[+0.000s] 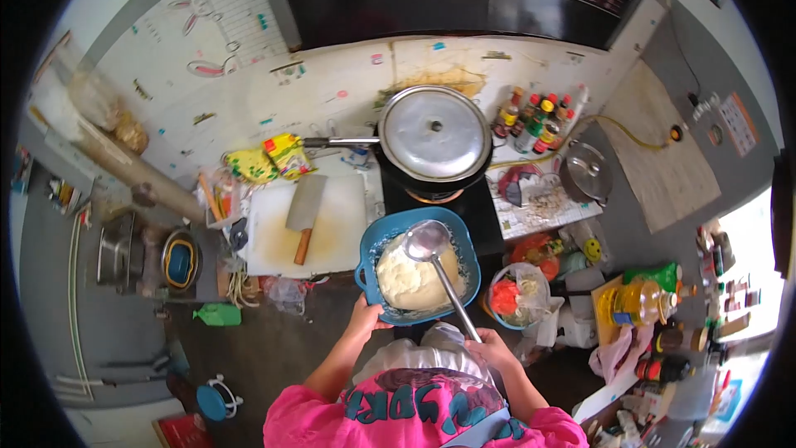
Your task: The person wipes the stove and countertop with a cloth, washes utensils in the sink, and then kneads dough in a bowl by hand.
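A blue basin (471, 289) is held in front of me at the stove's near edge, with a pale mass of dough (406, 282) inside it. My left hand (365, 320) grips the basin's near left corner, below its side handle. In my right hand (493, 350) is the end of a long metal handle belonging to a ladle (426, 241). Its round bowl hangs over the far part of the dough; whether it touches cannot be told. Behind the basin, a lidded wok (435, 134) sits on the burner, its long handle pointing left.
A cleaver (306, 207) lies on the white cutting board (352, 199), left of the stove. Yellow seasoning packets (286, 156) are behind it. Several sauce bottles (531, 123) and a metal pot (585, 172) stand to the right. A waste bin (518, 294) and an oil jug (634, 305) are lower right.
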Available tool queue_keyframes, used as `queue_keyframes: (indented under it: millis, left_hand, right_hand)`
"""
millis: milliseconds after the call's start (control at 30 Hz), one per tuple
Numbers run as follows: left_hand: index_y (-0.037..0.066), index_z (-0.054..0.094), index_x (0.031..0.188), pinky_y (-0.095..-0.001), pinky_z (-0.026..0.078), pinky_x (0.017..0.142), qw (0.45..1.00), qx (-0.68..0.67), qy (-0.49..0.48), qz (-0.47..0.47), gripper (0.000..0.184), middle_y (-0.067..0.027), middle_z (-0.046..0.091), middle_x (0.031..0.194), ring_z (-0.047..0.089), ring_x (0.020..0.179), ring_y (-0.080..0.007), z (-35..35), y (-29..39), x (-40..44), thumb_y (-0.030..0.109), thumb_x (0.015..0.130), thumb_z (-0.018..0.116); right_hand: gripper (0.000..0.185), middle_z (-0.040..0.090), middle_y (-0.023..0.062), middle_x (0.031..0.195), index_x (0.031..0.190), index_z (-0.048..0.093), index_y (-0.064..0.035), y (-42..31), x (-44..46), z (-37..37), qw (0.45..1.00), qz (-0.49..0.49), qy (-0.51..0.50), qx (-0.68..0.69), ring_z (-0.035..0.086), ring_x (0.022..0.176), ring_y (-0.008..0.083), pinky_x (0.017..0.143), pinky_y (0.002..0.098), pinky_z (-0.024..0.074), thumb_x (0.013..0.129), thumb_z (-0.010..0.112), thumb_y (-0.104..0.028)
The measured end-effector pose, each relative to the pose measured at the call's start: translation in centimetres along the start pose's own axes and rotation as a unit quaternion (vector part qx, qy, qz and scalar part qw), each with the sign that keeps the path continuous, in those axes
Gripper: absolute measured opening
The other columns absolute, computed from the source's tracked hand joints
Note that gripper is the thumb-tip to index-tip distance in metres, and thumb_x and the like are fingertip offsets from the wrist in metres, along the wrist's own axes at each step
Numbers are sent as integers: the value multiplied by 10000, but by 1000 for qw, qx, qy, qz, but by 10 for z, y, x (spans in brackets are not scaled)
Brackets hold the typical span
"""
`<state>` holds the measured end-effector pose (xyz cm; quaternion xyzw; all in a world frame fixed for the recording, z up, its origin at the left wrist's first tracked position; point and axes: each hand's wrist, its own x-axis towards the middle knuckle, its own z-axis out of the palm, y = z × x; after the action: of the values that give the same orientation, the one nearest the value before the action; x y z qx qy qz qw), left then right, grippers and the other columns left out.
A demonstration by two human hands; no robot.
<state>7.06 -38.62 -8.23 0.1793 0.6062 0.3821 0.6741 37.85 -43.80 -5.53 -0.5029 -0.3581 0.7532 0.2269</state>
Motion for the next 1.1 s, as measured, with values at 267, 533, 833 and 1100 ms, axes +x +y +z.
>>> queue_keyframes:
  millis: [267,533,833,1100]
  left_hand:
    - [64,352,1295,-396,584,574,981,-137,133,41,609,-174,601,1022,659,713,-321,-37,-31,-27,18,696,453]
    - [-11,302,1290,-380,580,469,931,-270,224,100,635,-256,569,1010,649,651,-354,-92,-47,-47,-50,662,393]
    - [-4,311,1269,-357,566,431,927,-261,259,79,551,-253,570,988,644,613,-348,-195,-28,-30,-44,724,378]
    - [48,330,1271,-359,571,445,939,-235,246,45,573,-209,571,999,647,629,-312,-331,12,7,-52,711,401]
  right_hand:
    - [145,514,3,529,815,576,-31,-44,74,11,986,8,-116,-121,463,407,80,391,230,348,874,600,-162]
    - [215,513,35,544,778,532,-7,-42,164,60,972,-25,-140,-185,506,437,118,478,279,474,910,540,-177]
    - [363,613,88,610,742,590,6,-23,265,142,931,-57,5,-360,607,538,168,491,287,476,892,538,-320]
    - [447,612,154,598,753,591,49,9,362,198,937,26,141,-318,627,511,250,535,381,530,887,470,-360]
